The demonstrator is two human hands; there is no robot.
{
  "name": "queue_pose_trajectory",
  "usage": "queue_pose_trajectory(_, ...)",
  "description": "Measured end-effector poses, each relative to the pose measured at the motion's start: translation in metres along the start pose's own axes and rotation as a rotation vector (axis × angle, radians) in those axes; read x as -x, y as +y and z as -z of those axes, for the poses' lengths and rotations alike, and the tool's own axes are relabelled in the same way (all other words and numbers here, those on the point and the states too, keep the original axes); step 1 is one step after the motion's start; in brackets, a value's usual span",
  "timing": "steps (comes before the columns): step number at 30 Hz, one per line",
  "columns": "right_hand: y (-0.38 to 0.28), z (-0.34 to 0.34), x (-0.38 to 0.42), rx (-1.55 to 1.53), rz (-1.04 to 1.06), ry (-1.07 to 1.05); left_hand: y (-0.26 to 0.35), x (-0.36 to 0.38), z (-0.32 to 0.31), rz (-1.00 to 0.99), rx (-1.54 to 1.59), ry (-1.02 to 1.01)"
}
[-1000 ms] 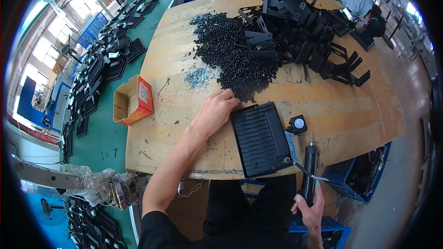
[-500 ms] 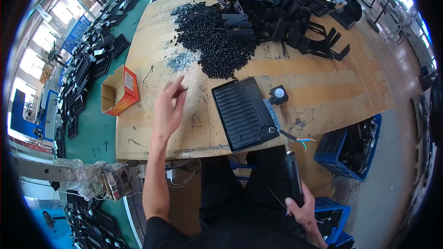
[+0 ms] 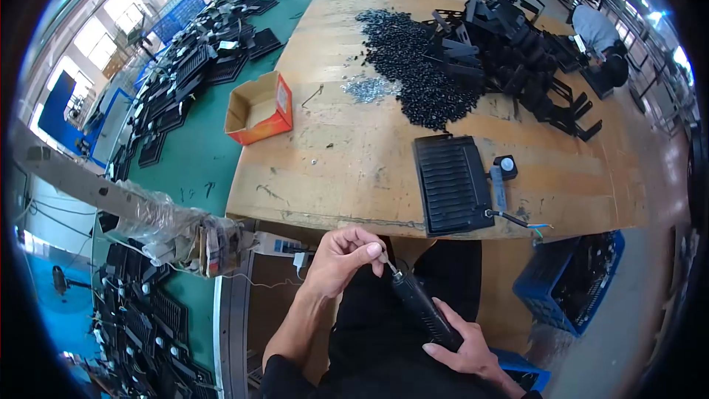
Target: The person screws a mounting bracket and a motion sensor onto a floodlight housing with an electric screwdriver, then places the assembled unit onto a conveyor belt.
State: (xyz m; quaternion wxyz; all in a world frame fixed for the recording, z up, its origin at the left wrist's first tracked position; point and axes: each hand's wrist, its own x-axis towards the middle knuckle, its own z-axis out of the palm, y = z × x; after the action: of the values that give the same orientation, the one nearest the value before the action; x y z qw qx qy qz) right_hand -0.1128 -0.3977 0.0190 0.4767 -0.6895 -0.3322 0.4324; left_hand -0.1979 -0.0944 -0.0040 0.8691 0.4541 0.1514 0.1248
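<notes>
My right hand is wrapped round the black body of an electric screwdriver, held over my lap with its bit pointing up and to the left. At the bit's tip, the thumb and fingers of my left hand pinch a small dark piece, apparently a screw, mostly hidden by the fingertips. On the table's front edge lies a black finned floodlight, fins up. A sensor with a white dome sits at its right side, and a cable with stripped coloured wires sticks out.
Small black screws form a big pile, with silver hardware beside it. Black brackets are heaped behind. An open orange box and a hooked wire lie left. Blue crates stand below right. Another person is at the far right.
My left hand has come down from above the table to the screwdriver's tip. The screwdriver has swung left and tilted towards that hand. The view has shifted, so the table appears further right.
</notes>
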Motion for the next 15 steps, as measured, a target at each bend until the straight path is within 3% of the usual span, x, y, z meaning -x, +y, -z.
queue_pose_trajectory(4, 0.003, -0.003, 0.006, -0.071, -0.04, -0.039, 0.006, 0.003, 0.004, 0.052, 0.104, 0.009)
queue_pose_trajectory(10, 0.013, -0.002, 0.012, -0.106, -0.104, -0.035, 0.008, 0.001, 0.003, 0.055, -0.074, -0.07)
queue_pose_trajectory(11, 0.023, 0.005, 0.015, -0.481, -0.273, -0.153, 0.009, 0.001, 0.004, 0.058, -0.074, -0.068)
queue_pose_trajectory(13, 0.031, 0.009, 0.018, -0.861, -0.446, -0.265, 0.012, 0.003, 0.005, 0.052, -0.098, -0.107)
queue_pose_trajectory(15, 0.026, 0.007, 0.015, -0.891, -0.437, -0.277, 0.013, 0.004, 0.002, 0.06, -0.127, -0.09)
